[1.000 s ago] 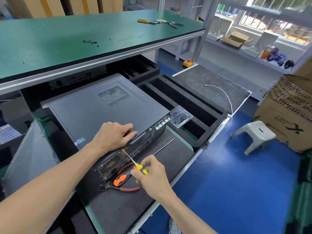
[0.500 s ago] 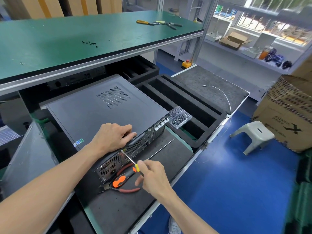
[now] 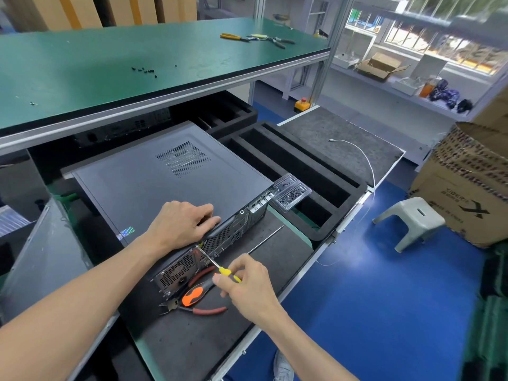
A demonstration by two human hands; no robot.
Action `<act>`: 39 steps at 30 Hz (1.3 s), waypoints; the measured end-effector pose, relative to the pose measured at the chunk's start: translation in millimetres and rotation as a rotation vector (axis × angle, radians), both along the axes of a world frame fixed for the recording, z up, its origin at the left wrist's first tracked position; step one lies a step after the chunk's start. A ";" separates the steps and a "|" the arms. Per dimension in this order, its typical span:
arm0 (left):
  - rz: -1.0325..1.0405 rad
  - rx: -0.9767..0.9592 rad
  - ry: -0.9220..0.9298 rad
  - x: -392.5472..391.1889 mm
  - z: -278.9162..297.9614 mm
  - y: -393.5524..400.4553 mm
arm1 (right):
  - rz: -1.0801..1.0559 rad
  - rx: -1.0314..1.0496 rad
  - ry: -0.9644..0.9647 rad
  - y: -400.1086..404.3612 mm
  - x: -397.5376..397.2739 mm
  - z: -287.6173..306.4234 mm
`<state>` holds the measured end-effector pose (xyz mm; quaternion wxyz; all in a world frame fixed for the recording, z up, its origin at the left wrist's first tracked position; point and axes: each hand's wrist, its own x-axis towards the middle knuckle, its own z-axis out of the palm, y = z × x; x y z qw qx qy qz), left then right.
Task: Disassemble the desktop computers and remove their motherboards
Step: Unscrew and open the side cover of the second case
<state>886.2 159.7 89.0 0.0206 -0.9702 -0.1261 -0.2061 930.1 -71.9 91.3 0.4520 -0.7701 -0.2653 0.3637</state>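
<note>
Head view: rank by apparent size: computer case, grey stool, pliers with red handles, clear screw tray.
1. Computer case, by far.
2. Grey stool, though it sits farther off on the floor.
3. Pliers and clear screw tray look alike; unranked.

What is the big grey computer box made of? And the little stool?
Computer case: looks like painted sheet metal, matte grey, with punched vent holes and thin folded edges. Stool: probably moulded plastic, pale grey, smooth and one-piece with a handle slot.

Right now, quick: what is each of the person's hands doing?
Left hand: open, resting flat on the computer case.
Right hand: pinching the yellow screwdriver, its tip at the case's back panel.
</note>
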 end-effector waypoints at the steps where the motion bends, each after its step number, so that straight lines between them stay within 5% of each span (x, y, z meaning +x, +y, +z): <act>1: -0.007 -0.004 0.004 -0.1 0.8 -0.2 | 0.002 0.004 0.003 -0.4 -0.9 0.7; 13: -0.062 -0.306 0.099 -9.0 18.9 -3.1 | 0.023 0.016 0.060 1.8 0.8 4.8; 18: -0.208 -0.574 0.449 -8.7 48.2 1.8 | 0.024 0.058 0.130 2.8 9.4 7.2; 21: -0.230 -0.366 0.634 -5.8 58.6 0.5 | 0.012 0.063 0.068 3.2 14.3 5.4; 30: -0.289 0.091 0.809 11.3 75.1 -13.0 | -0.002 0.052 -0.055 2.5 21.1 -2.2; 39: -0.284 0.115 0.876 9.8 69.6 -19.6 | 0.039 0.082 0.054 -4.4 39.2 -2.0</act>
